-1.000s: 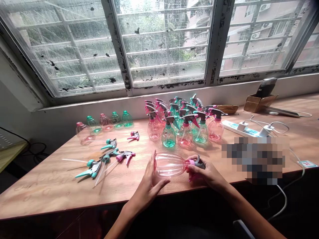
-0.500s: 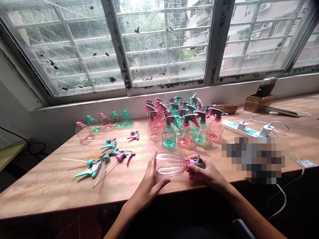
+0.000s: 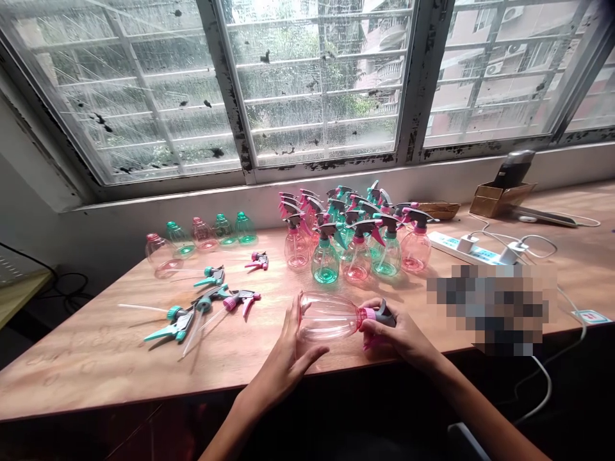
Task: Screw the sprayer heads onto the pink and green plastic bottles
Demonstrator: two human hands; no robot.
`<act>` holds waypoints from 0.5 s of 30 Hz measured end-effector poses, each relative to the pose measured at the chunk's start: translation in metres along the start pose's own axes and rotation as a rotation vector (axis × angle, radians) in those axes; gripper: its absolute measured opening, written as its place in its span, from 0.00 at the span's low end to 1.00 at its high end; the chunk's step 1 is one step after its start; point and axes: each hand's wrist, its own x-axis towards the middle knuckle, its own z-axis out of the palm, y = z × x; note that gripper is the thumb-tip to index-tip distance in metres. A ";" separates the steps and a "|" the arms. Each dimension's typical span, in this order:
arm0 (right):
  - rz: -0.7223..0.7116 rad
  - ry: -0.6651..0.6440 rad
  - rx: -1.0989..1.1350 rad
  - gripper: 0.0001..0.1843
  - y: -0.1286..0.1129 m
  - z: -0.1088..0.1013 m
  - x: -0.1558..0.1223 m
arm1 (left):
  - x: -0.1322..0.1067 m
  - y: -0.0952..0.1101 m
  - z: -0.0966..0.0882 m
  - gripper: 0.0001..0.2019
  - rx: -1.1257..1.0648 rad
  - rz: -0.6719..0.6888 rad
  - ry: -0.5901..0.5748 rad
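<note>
A transparent pink spray bottle (image 3: pixel 329 318) lies sideways between the person's two hands near the front edge of the wooden table (image 3: pixel 91 365), its base toward the left and its neck toward the right; whether it touches the tabletop cannot be told. The left hand (image 3: pixel 291 349) is spread, its fingers laid against the base and its thumb standing well away from them along the near side. The right hand (image 3: pixel 401 330) is curled around the grey-and-pink trigger head (image 3: pixel 384 314) at the neck, fingers and thumb at the pink collar (image 3: pixel 368 314). To the left, five loose trigger heads (image 3: pixel 179 323) in teal and pink lie on the wood, some with pale dip tubes showing. Behind them, five headless bottles (image 3: pixel 245 230), two pink and three green, stand upright near the wall. Beyond the held bottle stands a tight cluster of assembled spray bottles (image 3: pixel 325 262), pink and green. On the right are a white power strip (image 3: pixel 442 243) with plugged-in chargers (image 3: pixel 467 244) and a small cardboard box (image 3: pixel 494 200).
</note>
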 end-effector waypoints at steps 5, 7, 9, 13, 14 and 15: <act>0.001 0.012 0.048 0.24 0.001 0.000 0.001 | -0.001 -0.007 0.002 0.41 -0.089 -0.037 0.015; 0.001 0.013 0.037 0.24 0.001 0.000 0.001 | -0.002 -0.006 0.003 0.46 -0.129 -0.062 0.001; -0.006 0.007 0.010 0.24 0.001 0.000 0.001 | -0.001 -0.004 0.003 0.54 -0.165 -0.074 0.001; -0.017 0.001 -0.030 0.23 0.001 0.000 0.001 | 0.000 0.000 0.001 0.51 -0.176 -0.116 -0.008; -0.015 0.005 -0.025 0.23 0.001 0.000 0.001 | 0.000 0.000 0.000 0.50 -0.167 -0.118 -0.008; -0.013 0.010 -0.015 0.23 0.001 0.000 0.001 | -0.001 0.000 0.000 0.50 -0.158 -0.107 -0.003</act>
